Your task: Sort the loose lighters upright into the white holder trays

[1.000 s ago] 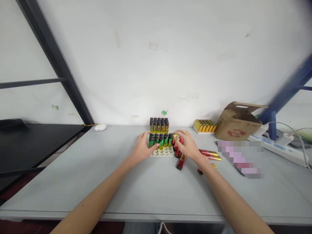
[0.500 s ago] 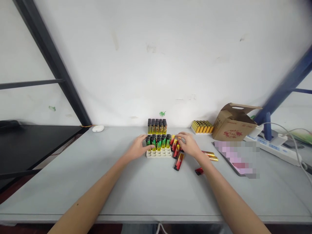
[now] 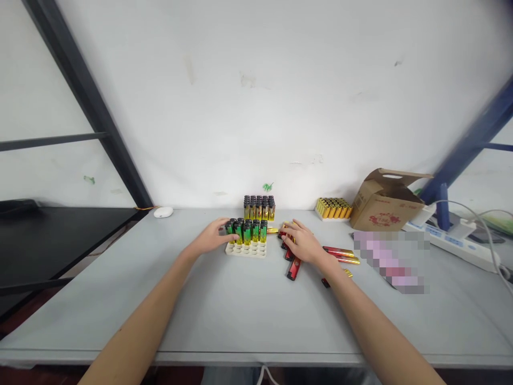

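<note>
On the left, my left hand (image 3: 209, 238) is closed around the end of a white holed tray (image 3: 246, 251), thumb in front and fingers behind. Several green-and-yellow lighters (image 3: 246, 233) with black tops stand upright in its rear rows; holes at the front show bare. My right hand (image 3: 303, 241) lies palm down over a heap of red-and-gold lighters (image 3: 294, 268), fingers stretched out and partly covering them. What is under the palm is hidden.
Behind stands a block of black-topped lighters (image 3: 259, 207) by the wall. At right are a tray of gold cylinders (image 3: 333, 208), an opened cardboard box (image 3: 385, 206), a white power strip (image 3: 457, 243) and loose lighters (image 3: 340, 251). A white case (image 3: 163, 212) sits at back left.
My left hand and the tray with green lighters have shifted left, away from the red lighters. My right hand has moved slightly down and left, flattening over the heap.
</note>
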`<state>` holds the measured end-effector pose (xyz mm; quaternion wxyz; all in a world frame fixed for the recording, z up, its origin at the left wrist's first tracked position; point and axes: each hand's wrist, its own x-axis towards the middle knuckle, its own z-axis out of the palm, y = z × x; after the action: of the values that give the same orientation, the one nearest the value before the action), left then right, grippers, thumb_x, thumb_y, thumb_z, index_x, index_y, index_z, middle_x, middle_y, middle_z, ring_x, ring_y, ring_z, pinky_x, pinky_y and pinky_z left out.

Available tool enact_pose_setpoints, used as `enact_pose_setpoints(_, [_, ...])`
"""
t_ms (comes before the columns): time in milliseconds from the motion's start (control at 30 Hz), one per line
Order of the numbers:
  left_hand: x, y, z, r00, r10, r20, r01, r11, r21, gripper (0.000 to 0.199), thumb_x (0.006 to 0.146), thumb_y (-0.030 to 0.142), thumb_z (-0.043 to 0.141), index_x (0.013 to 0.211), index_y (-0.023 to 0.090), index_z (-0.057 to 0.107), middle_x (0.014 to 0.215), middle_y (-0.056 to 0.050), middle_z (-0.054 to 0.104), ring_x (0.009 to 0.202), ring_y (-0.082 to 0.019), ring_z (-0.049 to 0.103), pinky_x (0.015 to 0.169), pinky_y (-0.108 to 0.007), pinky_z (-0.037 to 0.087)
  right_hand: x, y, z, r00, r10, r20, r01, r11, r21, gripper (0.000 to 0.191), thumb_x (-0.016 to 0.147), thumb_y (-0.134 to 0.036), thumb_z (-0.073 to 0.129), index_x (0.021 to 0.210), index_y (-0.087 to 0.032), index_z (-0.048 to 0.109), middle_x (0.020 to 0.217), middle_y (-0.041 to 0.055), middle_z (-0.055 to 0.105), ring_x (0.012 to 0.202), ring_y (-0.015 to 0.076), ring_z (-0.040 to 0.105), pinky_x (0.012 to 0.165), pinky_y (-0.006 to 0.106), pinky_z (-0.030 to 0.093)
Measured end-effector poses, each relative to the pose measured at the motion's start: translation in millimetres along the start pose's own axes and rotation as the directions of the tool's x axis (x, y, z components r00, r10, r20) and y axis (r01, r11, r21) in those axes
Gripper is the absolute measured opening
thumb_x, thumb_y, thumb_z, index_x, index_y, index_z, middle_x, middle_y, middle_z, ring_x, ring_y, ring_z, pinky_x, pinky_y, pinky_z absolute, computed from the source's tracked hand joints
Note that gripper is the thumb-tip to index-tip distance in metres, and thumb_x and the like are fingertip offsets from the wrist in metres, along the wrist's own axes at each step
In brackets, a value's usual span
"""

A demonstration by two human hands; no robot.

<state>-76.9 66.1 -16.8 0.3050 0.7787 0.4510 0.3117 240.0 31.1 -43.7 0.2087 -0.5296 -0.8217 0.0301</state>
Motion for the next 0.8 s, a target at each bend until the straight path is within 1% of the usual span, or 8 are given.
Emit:
enact_pose_setpoints(100, [2, -6, -3.1, 1.000, -0.011, 0.008, 0.011, 1.000, -0.024, 0.059, 0.071, 0.055, 0.071, 0.118, 0.019, 0.065, 0.127, -0.010, 0.061, 0.117, -0.029, 0.055, 0.104, -0.045, 0.040, 1, -7, 2, 1.000, 0.010, -0.008, -0.010, 1.000, -0.004, 0.043, 0.097, -0.033, 0.036, 0.132, -0.018, 0.056, 0.143, 0.0095, 0.050, 0.142, 0.0293, 0.030, 0.114, 0.048, 0.028])
enact_pose_setpoints(167, [2, -7, -2.2, 1.000, -0.016, -0.004, 0.016, 1.000, -0.023, 0.060, 0.070, 0.055, 0.072, 0.117, 0.019, 0.065, 0.125, -0.010, 0.062, 0.116, -0.029, 0.056, 0.104, -0.046, 0.041, 2, -15, 3, 0.999, -0.032, 0.019, 0.032, 0.999, 0.013, 0.047, 0.098, -0.033, 0.034, 0.141, -0.018, 0.047, 0.147, 0.0085, 0.046, 0.143, 0.0295, 0.028, 0.115, 0.048, 0.025])
enact_pose_setpoints(267, [1, -5, 1.0, 0.999, -0.010, -0.031, 0.008, 0.999, -0.043, 0.061, 0.068, 0.056, 0.073, 0.116, 0.019, 0.066, 0.122, -0.010, 0.065, 0.113, -0.029, 0.058, 0.101, -0.046, 0.043, 4, -24, 4, 0.995, -0.078, 0.056, 0.076, 0.997, 0.030, 0.047, 0.098, -0.032, 0.034, 0.142, -0.020, 0.045, 0.146, 0.0078, 0.048, 0.140, 0.0286, 0.033, 0.113, 0.048, 0.025])
enact_pose_setpoints(400, [0, -1, 3.5, 0.999, 0.010, -0.053, -0.013, 0.999, -0.048, 0.059, 0.067, 0.056, 0.074, 0.113, 0.019, 0.068, 0.117, -0.010, 0.068, 0.109, -0.029, 0.061, 0.099, -0.046, 0.045, 4, -27, 3, 1.000, -0.009, -0.004, 0.009, 1.000, -0.013, 0.040, 0.096, -0.032, 0.040, 0.129, -0.019, 0.058, 0.120, 0.0114, 0.065, 0.117, 0.0258, 0.054, 0.103, 0.043, 0.035])
enact_pose_setpoints(467, [0, 1, 4.4, 0.999, 0.005, -0.049, -0.007, 0.999, -0.045, 0.058, 0.068, 0.055, 0.073, 0.113, 0.019, 0.067, 0.115, -0.009, 0.069, 0.108, -0.029, 0.062, 0.099, -0.046, 0.045, 4, -26, 3, 0.999, 0.023, -0.025, -0.024, 1.000, -0.017, 0.034, 0.095, -0.035, 0.044, 0.115, -0.020, 0.067, 0.110, 0.0095, 0.067, 0.109, 0.0248, 0.056, 0.099, 0.040, 0.038])
enact_pose_setpoints(567, [0, 3, 7.5, 0.999, -0.001, -0.042, -0.001, 0.999, -0.038, 0.054, 0.069, 0.054, 0.072, 0.110, 0.019, 0.068, 0.111, -0.007, 0.071, 0.104, -0.027, 0.064, 0.098, -0.044, 0.046, 6, -28, 6, 0.995, 0.078, -0.059, -0.079, 0.996, -0.026, 0.032, 0.093, -0.041, 0.048, 0.100, -0.022, 0.072, 0.107, 0.0087, 0.068, 0.107, 0.0261, 0.056, 0.096, 0.040, 0.038])
enact_pose_setpoints(667, [1, 5, 12.6, 0.999, -0.010, -0.051, 0.009, 1.000, -0.025, 0.051, 0.066, 0.054, 0.075, 0.102, 0.017, 0.068, 0.103, -0.006, 0.072, 0.095, -0.026, 0.066, 0.093, -0.042, 0.050, 10, -33, 9, 0.989, 0.107, -0.098, -0.110, 0.993, -0.028, 0.031, 0.092, -0.042, 0.051, 0.104, -0.022, 0.070, 0.108, 0.0096, 0.069, 0.106, 0.0270, 0.056, 0.094, 0.040, 0.038])
enact_pose_setpoints(800, [2, 5, 17.6, 0.997, -0.020, -0.069, 0.020, 1.000, -0.003, 0.052, 0.066, 0.056, 0.074, 0.099, 0.017, 0.067, 0.102, -0.006, 0.072, 0.095, -0.026, 0.065, 0.091, -0.041, 0.051, 16, -39, 10, 0.993, 0.078, -0.087, -0.079, 0.997, -0.014, 0.027, 0.093, -0.031, 0.048, 0.107, -0.021, 0.069, 0.102, 0.0092, 0.071, 0.104, 0.0258, 0.058, 0.092, 0.038, 0.038])
